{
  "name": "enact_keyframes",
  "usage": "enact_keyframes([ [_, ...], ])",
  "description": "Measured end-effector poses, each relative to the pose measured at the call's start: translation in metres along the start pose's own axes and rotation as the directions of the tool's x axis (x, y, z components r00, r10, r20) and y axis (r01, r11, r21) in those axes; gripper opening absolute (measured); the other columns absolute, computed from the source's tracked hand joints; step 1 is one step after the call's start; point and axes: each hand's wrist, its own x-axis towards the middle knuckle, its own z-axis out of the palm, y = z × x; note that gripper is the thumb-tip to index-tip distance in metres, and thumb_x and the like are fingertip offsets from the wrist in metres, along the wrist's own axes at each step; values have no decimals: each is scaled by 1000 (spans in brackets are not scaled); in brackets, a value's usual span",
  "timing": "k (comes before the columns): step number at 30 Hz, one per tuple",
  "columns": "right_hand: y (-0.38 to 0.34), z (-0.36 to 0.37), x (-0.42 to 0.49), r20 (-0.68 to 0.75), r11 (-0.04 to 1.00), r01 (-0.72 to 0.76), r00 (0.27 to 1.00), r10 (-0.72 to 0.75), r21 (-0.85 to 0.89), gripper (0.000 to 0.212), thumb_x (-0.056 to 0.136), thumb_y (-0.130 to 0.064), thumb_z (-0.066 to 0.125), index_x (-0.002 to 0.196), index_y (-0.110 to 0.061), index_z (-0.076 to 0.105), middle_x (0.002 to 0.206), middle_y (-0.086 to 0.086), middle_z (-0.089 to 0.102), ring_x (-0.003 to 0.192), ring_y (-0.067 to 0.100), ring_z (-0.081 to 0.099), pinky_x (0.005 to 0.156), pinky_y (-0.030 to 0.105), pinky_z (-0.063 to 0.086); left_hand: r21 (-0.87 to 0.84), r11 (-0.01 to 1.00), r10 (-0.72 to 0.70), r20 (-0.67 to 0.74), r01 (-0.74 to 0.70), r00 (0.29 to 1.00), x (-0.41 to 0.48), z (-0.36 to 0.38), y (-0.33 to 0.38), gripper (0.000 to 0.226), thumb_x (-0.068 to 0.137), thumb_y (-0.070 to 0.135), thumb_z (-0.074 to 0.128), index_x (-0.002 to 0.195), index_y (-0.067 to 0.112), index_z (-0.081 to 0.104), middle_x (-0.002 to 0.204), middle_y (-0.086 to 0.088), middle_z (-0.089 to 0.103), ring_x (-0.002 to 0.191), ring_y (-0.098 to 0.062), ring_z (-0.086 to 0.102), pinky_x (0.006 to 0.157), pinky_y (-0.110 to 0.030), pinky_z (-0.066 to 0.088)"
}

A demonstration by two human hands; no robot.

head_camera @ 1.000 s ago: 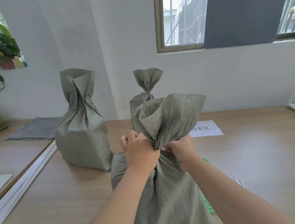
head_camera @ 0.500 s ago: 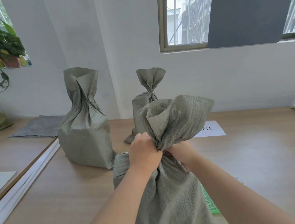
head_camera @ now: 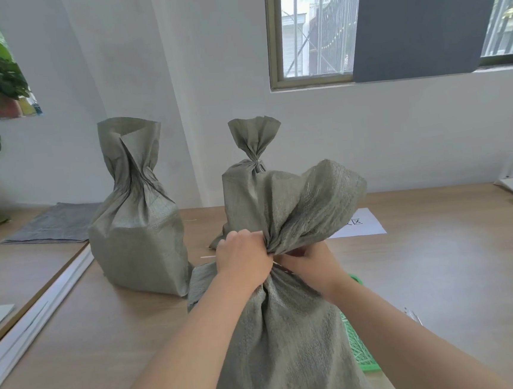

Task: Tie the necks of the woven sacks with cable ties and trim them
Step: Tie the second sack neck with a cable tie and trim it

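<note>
1. Against half a second ago, the near sack's flared mouth has sagged further right; the right hand now shows more fully beside the neck; the left hand still clamps it.
2. Left fingers are wrapped tight round the gathered neck; right fingers are curled against its right side.
3. The near sack stands on the wooden desk; coarse grey-green weave, pleated neck, crumpled fan above.
4. Behind stand a twisted-neck sack and a cinched sack; a green lattice tray lies beside.

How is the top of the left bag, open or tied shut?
Open. The left sack is only creased at the neck; its mouth gapes and no tie shows.
</note>
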Motion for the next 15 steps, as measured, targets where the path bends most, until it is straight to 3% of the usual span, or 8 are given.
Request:
enact_keyframes([
  [2, 2, 1, 0, -7, 999, 40, 999, -40, -21, 18, 77, -21, 82, 94, -20, 77, 91, -9, 77, 89, 4, 71, 81, 30, 57, 105, 994, 15, 65, -22, 998, 5, -3, 0, 26, 94, 34, 47, 107, 20, 66, 113, -7, 63, 111, -31, 55, 92, -42, 40],
  [5, 6, 2, 0, 12, 992, 125, 992, -125, -12, 29, 78, -16, 83, 103, -26, 73, 105, -16, 72, 101, -13, 62, 84, 8, 47, 226, 973, 33, 110, -58, 993, 10, -4, 0, 28, 94, 35, 49, 112, 21, 65, 118, -7, 62, 115, -30, 52, 96, -42, 37],
  [8, 11, 5, 2, 16, 988, 150, 989, -150, -25, 31, 79, -13, 82, 106, -23, 72, 106, -17, 69, 100, -20, 57, 81, 0, 42, 284, 955, 51, 121, -84, 991, 11, -4, 1, 27, 95, 32, 51, 114, 20, 66, 118, -7, 63, 115, -29, 52, 94, -40, 39],
  [12, 17, 6, 4, 12, 987, 159, 987, -159, -24, 33, 80, -15, 81, 112, -17, 73, 113, -11, 71, 107, -10, 60, 86, 3, 43, 221, 973, 38, 145, -70, 989, 14, -7, 5, 23, 95, 23, 53, 115, 17, 64, 119, -8, 63, 114, -28, 55, 78, -37, 42],
  [15, 21, 6, 7, 19, 986, 159, 987, -158, -53, 32, 81, -16, 80, 112, -17, 73, 109, -15, 70, 102, -18, 57, 85, 0, 41, 190, 981, 17, 142, -45, 990, 17, -10, 7, 21, 94, 22, 56, 113, 17, 65, 116, -8, 65, 109, -30, 62, 73, -35, 42],
])
